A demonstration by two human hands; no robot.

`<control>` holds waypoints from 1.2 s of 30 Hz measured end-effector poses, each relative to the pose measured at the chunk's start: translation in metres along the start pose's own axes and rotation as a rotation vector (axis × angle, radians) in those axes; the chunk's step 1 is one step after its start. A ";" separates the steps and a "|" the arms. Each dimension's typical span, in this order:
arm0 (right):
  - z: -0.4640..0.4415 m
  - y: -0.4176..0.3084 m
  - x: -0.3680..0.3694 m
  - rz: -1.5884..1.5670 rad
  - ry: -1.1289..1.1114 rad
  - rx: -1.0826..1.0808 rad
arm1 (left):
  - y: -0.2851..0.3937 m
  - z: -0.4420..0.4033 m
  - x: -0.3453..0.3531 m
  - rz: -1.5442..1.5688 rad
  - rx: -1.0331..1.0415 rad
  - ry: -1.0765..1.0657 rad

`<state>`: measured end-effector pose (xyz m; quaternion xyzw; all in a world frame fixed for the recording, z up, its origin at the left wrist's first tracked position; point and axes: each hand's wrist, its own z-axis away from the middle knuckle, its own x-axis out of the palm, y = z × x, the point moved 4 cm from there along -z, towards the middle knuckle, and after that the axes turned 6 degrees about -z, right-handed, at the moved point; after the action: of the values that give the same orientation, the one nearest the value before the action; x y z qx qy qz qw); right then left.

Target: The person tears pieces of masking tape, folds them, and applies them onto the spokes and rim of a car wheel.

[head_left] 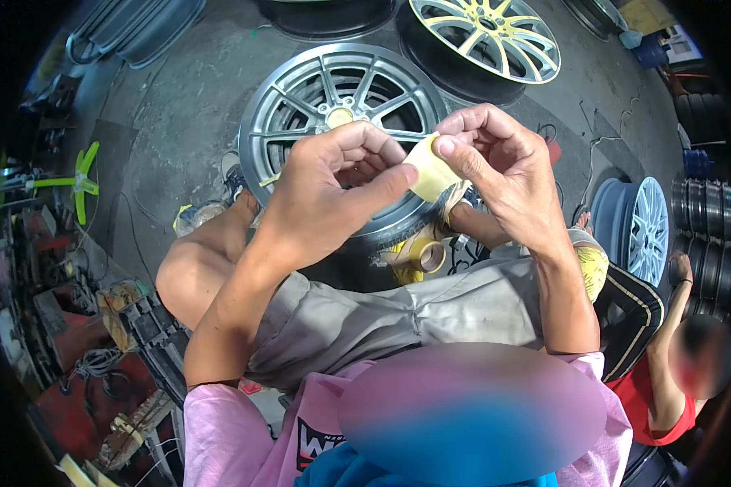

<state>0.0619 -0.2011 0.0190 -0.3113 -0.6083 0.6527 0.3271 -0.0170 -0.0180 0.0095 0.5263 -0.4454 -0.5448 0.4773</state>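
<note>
A short piece of pale yellow masking tape (432, 172) is stretched between my two hands above an alloy wheel. My left hand (325, 183) pinches its left edge between thumb and fingers. On the upper right, my right hand (508, 170) grips the same piece, thumb in front. Below them the grey multi-spoke wheel (261, 122) lies face up, with yellow tape (339, 118) over its hub centre. A small strip of tape (270, 179) sticks at its left rim. The wheel's near side is partly hidden by my hands.
Near my knees is a masking tape roll (432, 256). Another wheel with yellow-taped spokes (487, 24) lies beyond. A silver-blue wheel (650, 231) stands at right, near a person in a red shirt (654, 406). A green-legged stand (81, 183) and clutter line the left.
</note>
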 end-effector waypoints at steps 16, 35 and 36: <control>-0.001 -0.005 0.008 -0.156 -0.118 -0.017 | -0.005 -0.005 0.001 0.079 -0.054 -0.133; -0.003 -0.006 0.001 -0.455 -0.182 -0.016 | 0.006 -0.002 -0.005 0.117 0.009 0.027; -0.003 -0.005 0.004 -0.454 -0.184 -0.015 | 0.008 -0.001 -0.003 0.090 0.037 0.084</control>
<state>0.0624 -0.1955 0.0238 -0.1082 -0.6950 0.5835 0.4061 -0.0153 -0.0160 0.0178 0.5366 -0.4582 -0.4919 0.5100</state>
